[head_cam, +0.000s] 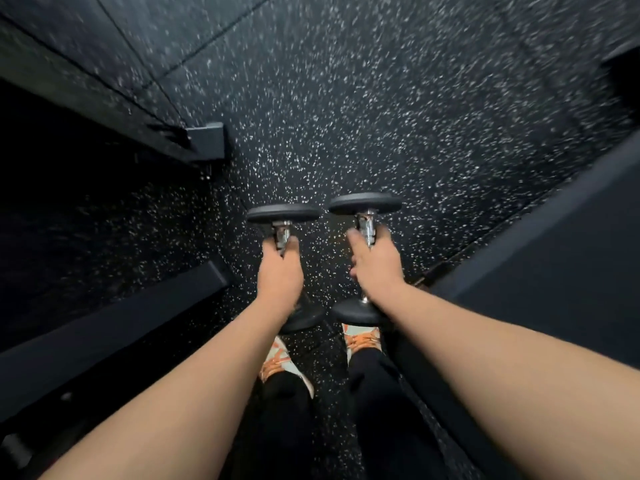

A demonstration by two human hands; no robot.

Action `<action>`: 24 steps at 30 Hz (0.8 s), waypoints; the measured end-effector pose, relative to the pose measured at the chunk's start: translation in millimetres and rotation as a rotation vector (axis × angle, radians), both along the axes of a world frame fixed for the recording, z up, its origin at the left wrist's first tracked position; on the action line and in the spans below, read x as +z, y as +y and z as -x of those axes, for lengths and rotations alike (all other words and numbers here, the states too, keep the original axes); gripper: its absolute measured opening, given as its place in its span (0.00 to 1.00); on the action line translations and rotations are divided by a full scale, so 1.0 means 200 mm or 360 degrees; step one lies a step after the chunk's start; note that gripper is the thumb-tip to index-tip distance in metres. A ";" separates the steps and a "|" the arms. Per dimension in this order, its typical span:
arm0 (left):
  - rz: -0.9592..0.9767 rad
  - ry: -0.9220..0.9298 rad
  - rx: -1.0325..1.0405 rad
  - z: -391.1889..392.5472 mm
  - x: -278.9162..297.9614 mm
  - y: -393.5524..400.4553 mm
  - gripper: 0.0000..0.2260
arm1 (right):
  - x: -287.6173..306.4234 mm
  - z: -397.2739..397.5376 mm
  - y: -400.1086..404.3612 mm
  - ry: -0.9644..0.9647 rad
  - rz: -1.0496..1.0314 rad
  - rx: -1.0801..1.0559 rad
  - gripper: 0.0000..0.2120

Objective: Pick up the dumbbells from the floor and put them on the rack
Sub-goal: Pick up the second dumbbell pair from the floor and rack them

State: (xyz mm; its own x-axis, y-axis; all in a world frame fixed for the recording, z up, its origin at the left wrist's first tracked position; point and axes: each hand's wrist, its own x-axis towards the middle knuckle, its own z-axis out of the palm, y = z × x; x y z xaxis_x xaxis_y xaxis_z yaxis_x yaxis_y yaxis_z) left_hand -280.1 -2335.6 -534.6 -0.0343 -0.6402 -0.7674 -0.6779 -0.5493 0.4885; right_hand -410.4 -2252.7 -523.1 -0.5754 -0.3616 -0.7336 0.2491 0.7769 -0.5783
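Note:
Two black dumbbells with chrome handles are side by side below me. My left hand point(280, 271) is closed around the handle of the left dumbbell point(284, 213). My right hand point(375, 263) grips the handle of the right dumbbell point(365, 203). Each dumbbell points away from me, with its far head in plain view and its near head partly hidden under my wrist. I cannot tell whether they rest on the speckled floor point(346, 116) or hang just above it. The view is blurred.
Black steel beams of a frame point(206, 142) run along the left, one farther point(104, 327) down near my left arm. A dark padded surface point(554, 258) slants along the right. My shoes point(362, 339) with orange laces stand just behind the dumbbells.

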 end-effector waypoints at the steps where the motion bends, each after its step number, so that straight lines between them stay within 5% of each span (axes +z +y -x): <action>1: 0.0021 0.0016 -0.0036 0.04 0.13 0.00 0.21 | 0.12 0.02 0.01 -0.0003 0.0029 -0.0058 0.12; 10: 0.0116 0.0154 -0.0428 0.24 0.98 0.13 0.18 | 0.91 0.20 0.27 0.0082 0.0161 -0.0407 0.11; 18: 0.0032 0.0276 -0.0829 0.27 1.33 0.41 0.16 | 1.34 0.10 0.73 0.0170 0.0008 -0.0769 0.13; 24: -0.0046 0.0303 -0.1250 0.27 1.52 0.68 0.25 | 1.54 -0.23 1.14 0.0178 0.0001 -0.1296 0.15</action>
State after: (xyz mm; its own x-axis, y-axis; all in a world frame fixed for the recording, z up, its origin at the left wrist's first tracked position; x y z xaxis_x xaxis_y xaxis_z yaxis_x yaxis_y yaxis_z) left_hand -333.5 -2199.0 -230.5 -0.5976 -0.3550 -0.7189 -0.7778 0.0390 0.6273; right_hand -364.9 -2024.5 -214.7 -0.7276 0.2004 -0.6561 0.6753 0.3773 -0.6337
